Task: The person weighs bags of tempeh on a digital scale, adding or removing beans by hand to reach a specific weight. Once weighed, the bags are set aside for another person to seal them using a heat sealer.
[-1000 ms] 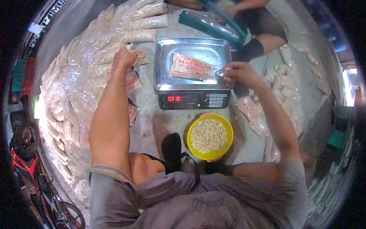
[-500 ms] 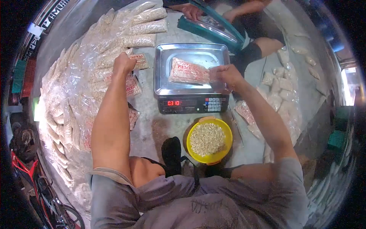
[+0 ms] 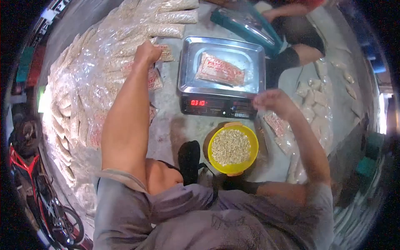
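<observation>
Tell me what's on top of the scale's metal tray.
A plastic bag with red print lies on the metal tray. The patch of tray directly beneath it is covered and cannot be seen.

Grey floor (image 3: 165, 135), perhaps concrete

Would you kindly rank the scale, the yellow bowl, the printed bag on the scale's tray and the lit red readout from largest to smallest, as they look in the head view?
1. Scale
2. Yellow bowl
3. Printed bag
4. Red readout
</observation>
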Available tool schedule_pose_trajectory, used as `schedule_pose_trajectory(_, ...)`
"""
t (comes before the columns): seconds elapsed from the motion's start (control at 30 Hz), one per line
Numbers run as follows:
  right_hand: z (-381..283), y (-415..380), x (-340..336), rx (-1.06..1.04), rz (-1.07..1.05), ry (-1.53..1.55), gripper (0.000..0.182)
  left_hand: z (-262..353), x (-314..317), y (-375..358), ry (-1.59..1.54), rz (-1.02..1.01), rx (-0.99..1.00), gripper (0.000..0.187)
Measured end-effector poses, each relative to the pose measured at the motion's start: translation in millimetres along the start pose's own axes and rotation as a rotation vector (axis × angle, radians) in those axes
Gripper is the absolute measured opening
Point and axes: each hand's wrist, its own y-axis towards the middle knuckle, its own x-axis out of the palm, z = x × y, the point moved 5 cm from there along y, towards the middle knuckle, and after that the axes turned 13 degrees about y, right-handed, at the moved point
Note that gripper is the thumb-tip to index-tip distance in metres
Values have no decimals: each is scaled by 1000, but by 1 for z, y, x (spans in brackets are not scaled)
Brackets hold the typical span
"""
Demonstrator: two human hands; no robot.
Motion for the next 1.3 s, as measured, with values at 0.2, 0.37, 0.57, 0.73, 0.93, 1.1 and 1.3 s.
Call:
schedule_pose_trajectory(0.2, 95, -31, 62, -94, -496, -877, 13, 9, -3, -4, 40, -41, 8, 45)
schedule_pose_trajectory(0.37, 133, -47, 83, -34, -531, -1179, 24, 20, -6, -8, 5, -30, 65, 57)
schedule_pose_trajectory(0.57, 120, -53, 88, -88, -516, -1113, 25, 18, -10, -11, 20, -17, 58, 56)
schedule_pose_trajectory(0.73, 202, -53, 65, -351, -627, -1308, 26, 19, -12, -10, 35, -30, 48, 46)
schedule_pose_trajectory(0.93, 191, -60, 67, -412, -590, -1276, 29, 5, -11, -9, 30, -16, 27, 46)
schedule_pose_trajectory(1.1, 146, -53, 73, -88, -576, -1139, 16, 4, -1, 6, 91, -6, 60, 57)
schedule_pose_trajectory(1.3, 111, -46, 62, 235, -427, -542, 16, 10, -3, 2, 74, 25, 57, 57)
